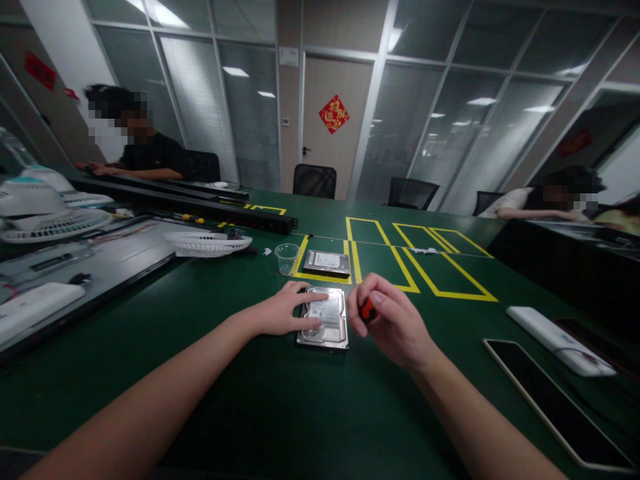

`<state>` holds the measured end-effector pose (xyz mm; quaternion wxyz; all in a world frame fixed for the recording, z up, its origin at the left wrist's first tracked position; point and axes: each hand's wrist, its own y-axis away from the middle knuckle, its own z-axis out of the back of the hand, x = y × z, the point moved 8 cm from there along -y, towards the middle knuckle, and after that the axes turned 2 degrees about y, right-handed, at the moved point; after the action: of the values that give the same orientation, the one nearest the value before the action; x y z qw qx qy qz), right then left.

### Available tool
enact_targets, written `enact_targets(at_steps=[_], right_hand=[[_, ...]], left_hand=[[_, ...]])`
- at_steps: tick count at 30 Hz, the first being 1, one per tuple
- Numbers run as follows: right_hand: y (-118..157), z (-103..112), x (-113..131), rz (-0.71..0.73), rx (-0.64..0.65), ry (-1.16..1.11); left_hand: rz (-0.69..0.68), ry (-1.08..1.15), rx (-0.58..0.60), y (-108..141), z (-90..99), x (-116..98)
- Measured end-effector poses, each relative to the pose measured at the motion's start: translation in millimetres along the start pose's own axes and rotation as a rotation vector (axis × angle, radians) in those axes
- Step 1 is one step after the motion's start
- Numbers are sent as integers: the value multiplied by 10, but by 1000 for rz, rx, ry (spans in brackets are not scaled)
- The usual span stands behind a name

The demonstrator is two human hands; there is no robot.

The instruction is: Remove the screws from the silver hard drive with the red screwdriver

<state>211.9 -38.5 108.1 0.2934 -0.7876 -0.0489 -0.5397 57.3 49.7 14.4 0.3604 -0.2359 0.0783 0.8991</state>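
Note:
A silver hard drive (330,333) lies flat on the green table in front of me, label side up. My left hand (283,310) rests on its left part, thumb and index finger stretched apart across the top. Just right of the drive, my right hand (393,320) is closed around a screwdriver (369,311) with a red and black handle; its shaft is hidden. Right behind the first drive, a second hard drive (327,263) sits inside a yellow taped frame. A clear plastic cup (287,259) stands to the left of that drive.
Left are a metal panel (115,267), a white fan grille (207,241) and long black bars (240,215). A phone (555,400) and white power strip (560,340) lie right. Yellow taped rectangles (463,295) mark the table. People sit at both far sides.

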Motion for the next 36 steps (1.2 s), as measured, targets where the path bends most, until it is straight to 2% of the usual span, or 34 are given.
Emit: enact_targets(at_steps=[36], right_hand=[[-7,14,-10,-25,-20,-20]], left_hand=[[-2,26,4,1,0,-2]])
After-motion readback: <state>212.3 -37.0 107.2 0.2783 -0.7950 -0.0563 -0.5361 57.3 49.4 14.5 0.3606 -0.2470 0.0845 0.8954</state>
